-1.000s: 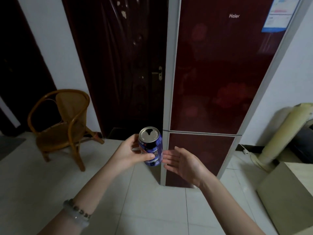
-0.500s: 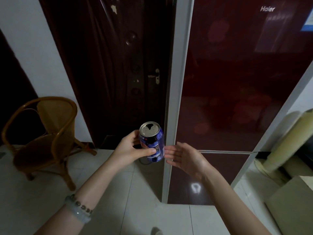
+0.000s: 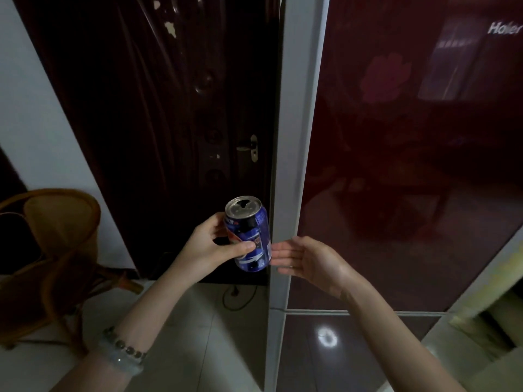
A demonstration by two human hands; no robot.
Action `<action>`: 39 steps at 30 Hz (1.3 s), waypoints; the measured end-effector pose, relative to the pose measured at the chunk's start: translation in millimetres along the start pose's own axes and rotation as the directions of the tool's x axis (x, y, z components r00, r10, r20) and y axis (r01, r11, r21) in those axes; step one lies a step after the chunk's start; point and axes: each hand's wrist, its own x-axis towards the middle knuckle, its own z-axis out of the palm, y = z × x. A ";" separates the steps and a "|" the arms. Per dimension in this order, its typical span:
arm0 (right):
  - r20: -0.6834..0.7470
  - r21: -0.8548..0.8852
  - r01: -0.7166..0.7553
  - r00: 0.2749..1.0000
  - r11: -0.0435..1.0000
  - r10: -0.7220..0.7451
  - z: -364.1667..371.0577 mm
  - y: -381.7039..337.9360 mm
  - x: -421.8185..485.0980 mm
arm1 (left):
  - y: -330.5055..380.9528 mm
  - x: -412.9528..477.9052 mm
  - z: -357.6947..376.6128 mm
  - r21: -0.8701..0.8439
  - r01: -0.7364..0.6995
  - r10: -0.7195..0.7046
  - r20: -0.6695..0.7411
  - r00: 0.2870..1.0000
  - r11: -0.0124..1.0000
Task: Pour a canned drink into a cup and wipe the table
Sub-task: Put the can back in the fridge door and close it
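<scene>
Gripping the can [image 3: 250, 236] near frame centre, my left hand [image 3: 210, 247] tilts its long axis slightly left while my right hand [image 3: 305, 260] waits open-fingered just beside it.

Fridge [image 3: 410, 165] fills the right, its grey edge just behind the can [image 3: 250, 236]. Dark door [image 3: 169, 123] closes off the back-left. Wicker chair [image 3: 53, 250] sits well left. Open air over the tiled floor [image 3: 192, 335] below and between both forearms.
</scene>
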 end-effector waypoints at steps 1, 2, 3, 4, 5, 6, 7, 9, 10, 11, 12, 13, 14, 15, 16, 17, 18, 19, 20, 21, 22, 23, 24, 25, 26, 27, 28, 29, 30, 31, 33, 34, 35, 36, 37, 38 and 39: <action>0.007 -0.021 0.010 1.000 1.000 -0.010 -2.1 -4.1 5.5 | -0.5 6.3 -0.9 0.005 -0.002 0.002 -0.002 1.000 1.000; 0.011 -0.050 0.027 1.000 0.998 -0.027 -3.7 -7.2 10.6 | -1.0 11.9 -2.0 0.014 -0.003 0.003 -0.001 1.000 1.000; 0.008 -0.084 0.053 0.999 0.995 -0.053 -4.4 -9.4 15.5 | -1.2 16.5 -3.6 0.023 -0.003 0.003 -0.002 1.000 1.000; 0.001 -0.131 0.096 0.995 0.987 -0.097 -5.5 -11.1 19.3 | -2.0 20.9 -5.8 0.036 0.000 0.001 -0.003 1.000 0.999; 0.001 -0.212 0.165 0.986 0.963 -0.168 -6.9 -13.3 21.2 | -2.2 25.2 -8.3 0.050 0.003 -0.003 -0.003 1.000 0.999; 0.017 -0.345 0.256 0.964 0.903 -0.267 -8.9 -15.8 21.6 | -2.7 29.3 -11.1 0.064 0.006 -0.006 -0.001 1.000 0.998; 0.058 -0.523 0.355 0.922 0.775 -0.384 -10.4 -18.9 20.9 | -2.8 32.9 -14.2 0.075 0.008 -0.009 0.003 1.000 0.997; 0.245 -0.824 0.497 0.746 0.273 -0.619 -13.7 -25.2 21.2 | -4.2 39.3 -20.5 0.089 0.015 -0.015 0.005 1.000 0.996; 0.383 -0.862 0.507 0.632 -0.014 -0.673 -16.1 -27.2 23.9 | -5.6 42.3 -23.3 0.091 0.017 -0.018 0.004 1.000 0.996; 0.512 -0.836 0.491 0.537 -0.245 -0.671 -17.8 -29.1 28.2 | -7.3 44.7 -25.8 0.094 0.019 -0.019 0.002 1.000 0.995; 0.611 -0.785 0.469 0.473 -0.405 -0.635 -18.1 -31.2 33.4 | -9.8 46.9 -28.1 0.098 0.021 -0.021 0.001 1.000 0.995; 0.677 -0.735 0.451 0.435 -0.507 -0.593 -18.2 -32.8 40.0 | -12.4 48.8 -30.3 0.100 0.023 -0.023 0.002 1.000 0.995; 0.719 -0.694 0.432 0.409 -0.575 -0.562 -18.0 -34.6 46.4 | -15.7 50.7 -32.3 0.100 0.026 -0.026 0.001 1.000 0.995; 0.748 -0.663 0.410 0.385 -0.626 -0.541 -18.5 -36.4 52.7 | -17.8 52.1 -34.0 0.098 0.025 -0.025 0.003 1.000 0.995; 0.769 -0.638 0.383 0.366 -0.668 -0.524 -19.7 -37.6 59.3 | -20.2 53.8 -35.8 0.099 0.024 -0.025 0.006 1.000 0.995; 0.786 -0.613 0.351 0.355 -0.708 -0.506 -21.2 -39.0 65.5 | -21.9 55.5 -37.3 0.104 0.021 -0.023 0.016 1.000 0.994; 0.797 -0.594 0.314 0.360 -0.741 -0.486 -22.6 -40.4 70.4 | -23.8 57.2 -38.7 0.106 0.017 -0.020 0.028 0.999 0.994; 0.799 -0.581 0.275 0.373 -0.766 -0.472 -23.5 -41.3 74.4 | -25.9 59.2 -40.2 0.104 0.012 -0.017 0.041 0.999 0.994; 0.795 -0.576 0.233 0.385 -0.784 -0.469 -23.7 -42.3 77.3 | -28.1 61.3 -41.8 0.098 0.009 -0.014 0.051 0.999 0.995; 0.788 -0.572 0.186 0.396 -0.799 -0.471 -23.7 -43.2 79.4 | -30.1 63.5 -43.3 0.090 0.006 -0.012 0.061 0.998 0.996; 0.780 -0.566 0.143 0.412 -0.812 -0.471 -23.4 -43.9 80.9 | -32.0 65.6 -44.6 0.081 0.006 -0.011 0.070 0.997 0.997; 0.771 -0.557 0.106 0.433 -0.824 -0.466 -22.8 -43.9 81.9 | -33.1 67.4 -45.5 0.074 0.006 -0.011 0.079 0.997 0.997; 0.761 -0.544 0.074 0.462 -0.836 -0.455 -21.8 -43.8 82.8 | -34.4 69.1 -46.5 0.067 0.007 -0.013 0.086 0.996 0.998; 0.747 -0.528 0.042 0.499 -0.848 -0.440 -20.2 -43.9 83.5 | -35.4 70.2 -47.1 0.059 0.008 -0.013 0.092 0.996 0.998; 0.727 -0.514 0.015 0.537 -0.858 -0.427 -17.6 -44.0 84.0 | -36.5 71.1 -47.6 0.052 0.010 -0.015 0.096 0.995 0.999; 0.706 -0.506 -0.007 0.571 -0.862 -0.419 -14.8 -44.1 84.3 | -36.9 71.6 -47.9 0.045 0.013 -0.017 0.101 0.995 0.999; 0.684 -0.503 -0.024 0.600 -0.864 -0.415 -11.9 -44.3 84.1 | -37.5 72.0 -47.6 0.038 0.017 -0.021 0.104 0.994 0.999; 0.662 -0.505 -0.034 0.626 -0.862 -0.413 -9.6 -44.5 83.7 | -38.5 72.0 -47.6 0.031 0.021 -0.025 0.108 0.994 0.999; 0.641 -0.510 -0.045 0.646 -0.859 -0.415 -7.2 -44.9 83.0 | -39.7 72.0 -47.8 0.024 0.025 -0.028 0.110 0.994 0.999; 0.619 -0.515 -0.059 0.664 -0.855 -0.419 -4.6 -45.1 82.0 | -41.0 71.8 -48.2 0.016 0.027 -0.028 0.113 0.993 1.000; 0.579 -0.523 -0.090 0.692 -0.847 -0.431 1.7 -45.3 79.4 | -43.1 70.2 -49.1 0.003 0.023 -0.023 0.124 0.992 1.000; 0.558 -0.526 -0.104 0.706 -0.844 -0.435 5.9 -46.2 77.8 | -43.4 68.8 -49.3 -0.001 0.019 -0.019 0.126 0.992 1.000; 0.534 -0.529 -0.110 0.728 -0.842 -0.431 9.7 -47.7 75.8 | -42.7 67.0 -49.4 -0.006 0.012 -0.011 0.121 0.993 1.000; 0.508 -0.528 -0.113 0.752 -0.842 -0.419 13.9 -49.6 73.6 | -41.7 65.3 -49.5 -0.014 0.001 0.001 0.110 0.994 1.000; 0.478 -0.522 -0.120 0.779 -0.845 -0.406 18.1 -51.3 71.6 | -41.0 63.6 -50.0 -0.022 -0.014 0.016 0.096 0.995 1.000; 0.448 -0.513 -0.130 0.803 -0.848 -0.394 21.6 -51.8 70.4 | -41.1 61.7 -50.2 -0.026 -0.025 0.027 0.081 0.996 0.999; 0.419 -0.508 -0.144 0.820 -0.850 -0.389 25.5 -51.9 69.0 | -42.0 59.1 -51.0 -0.030 -0.035 0.037 0.072 0.997 0.999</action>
